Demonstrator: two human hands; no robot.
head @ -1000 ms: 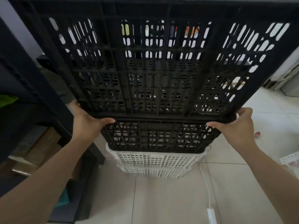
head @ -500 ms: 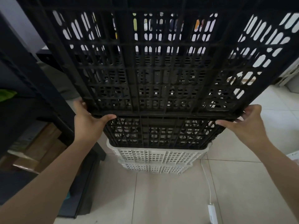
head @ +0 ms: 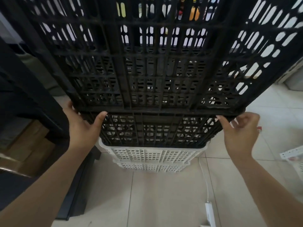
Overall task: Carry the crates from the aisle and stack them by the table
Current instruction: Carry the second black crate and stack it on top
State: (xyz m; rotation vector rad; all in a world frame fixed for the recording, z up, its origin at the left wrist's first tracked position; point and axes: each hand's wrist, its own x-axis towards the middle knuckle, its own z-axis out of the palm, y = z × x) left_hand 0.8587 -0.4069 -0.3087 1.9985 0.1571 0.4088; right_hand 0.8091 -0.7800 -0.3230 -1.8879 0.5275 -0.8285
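Note:
A large black slatted crate (head: 157,63) fills the upper view and rests on a second black crate (head: 152,130). Under them are two white crates (head: 152,154) stacked on the tiled floor. My left hand (head: 82,126) grips the top black crate's near rim at its left corner, thumb over the edge. My right hand (head: 239,133) is at the right corner. Only its thumb tip touches the rim and its fingers curl loosely beside the crate. The far sides of the crates are hidden.
A dark table or shelf frame (head: 32,102) stands close on the left with cardboard boxes (head: 27,148) beneath it. A white cable with an adapter (head: 209,208) lies on the floor to the right. A white basket edge (head: 293,154) shows at far right.
The top black crate has come down closer onto the stack and nearer the camera. My right hand has loosened from a full grip to a thumb touch. My left hand keeps its hold.

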